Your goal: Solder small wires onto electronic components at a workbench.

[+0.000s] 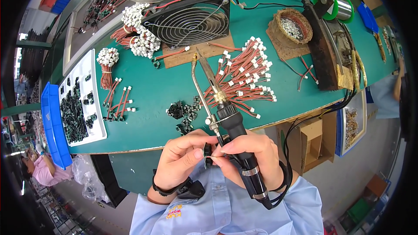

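Note:
At the table's front edge, my left hand (180, 159) pinches a small black part (208, 151) between thumb and fingers. My right hand (263, 154) is wrapped round a black soldering iron (234, 124); its thumb and fingertips come up to the same small part. A thin metal solder-feed tube (199, 88) is clamped alongside the iron. The iron's tip points away from me, over the table and apart from the wires. Beyond my hands lie a loose heap of small black-and-green parts (185, 113) and a fan of red-and-black wires with white connectors (248, 67).
A black fan with a wire guard (191, 28) stands at the back. A white tray of parts (98, 124) and bundled wires (106, 65) are on the left. At the right are a tip-cleaning bowl (292, 26), an iron stand (322, 43) and a solder spool (342, 6). The iron's cable hangs off the front edge.

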Demonstrator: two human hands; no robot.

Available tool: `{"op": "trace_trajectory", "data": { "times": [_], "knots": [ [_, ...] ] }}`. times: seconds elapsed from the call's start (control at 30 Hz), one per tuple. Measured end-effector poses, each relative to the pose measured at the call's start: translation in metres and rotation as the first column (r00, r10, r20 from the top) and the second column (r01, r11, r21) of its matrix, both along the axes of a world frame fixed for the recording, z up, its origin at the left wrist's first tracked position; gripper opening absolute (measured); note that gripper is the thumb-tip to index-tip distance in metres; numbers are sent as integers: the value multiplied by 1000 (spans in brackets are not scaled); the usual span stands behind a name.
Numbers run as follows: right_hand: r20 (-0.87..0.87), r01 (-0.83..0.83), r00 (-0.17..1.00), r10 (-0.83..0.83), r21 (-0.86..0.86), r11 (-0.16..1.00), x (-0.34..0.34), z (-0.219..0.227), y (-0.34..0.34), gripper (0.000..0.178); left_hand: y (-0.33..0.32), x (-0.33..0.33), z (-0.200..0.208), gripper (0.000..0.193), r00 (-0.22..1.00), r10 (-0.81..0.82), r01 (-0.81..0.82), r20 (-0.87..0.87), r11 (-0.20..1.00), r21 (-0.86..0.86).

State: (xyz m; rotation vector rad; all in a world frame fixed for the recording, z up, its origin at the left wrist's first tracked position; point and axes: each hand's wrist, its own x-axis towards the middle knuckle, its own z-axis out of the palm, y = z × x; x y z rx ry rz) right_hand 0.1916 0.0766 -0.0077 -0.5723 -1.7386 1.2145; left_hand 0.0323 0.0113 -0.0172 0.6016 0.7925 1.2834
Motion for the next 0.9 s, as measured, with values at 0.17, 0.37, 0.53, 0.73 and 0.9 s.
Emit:
{"op": "trace_trajectory", "data": {
  "times": [0.17,0.37,0.53,0.73,0.9],
  "knots": [
    [3,0,1000,0,-10,1000,0,0,-1,39,0,1,0,29,1000,13,-13,-9,1000,4],
    [14,13,1000,-13,-3,1000,-1,1,0,40,0,-1,-1,29,1000,3,-2,-13,1000,5],
    [9,16,1000,-16,-15,1000,0,2,2,40,0,-1,-2,29,1000,5,-5,-23,1000,13],
    [1,0,1000,0,-76,997,1,3,4,39,2,0,-1,29,1000,6,-5,-21,1000,21],
    [13,8,1000,-8,-35,999,0,2,7,37,0,-1,-4,29,999,13,-12,-39,1000,17]
  ]
}}
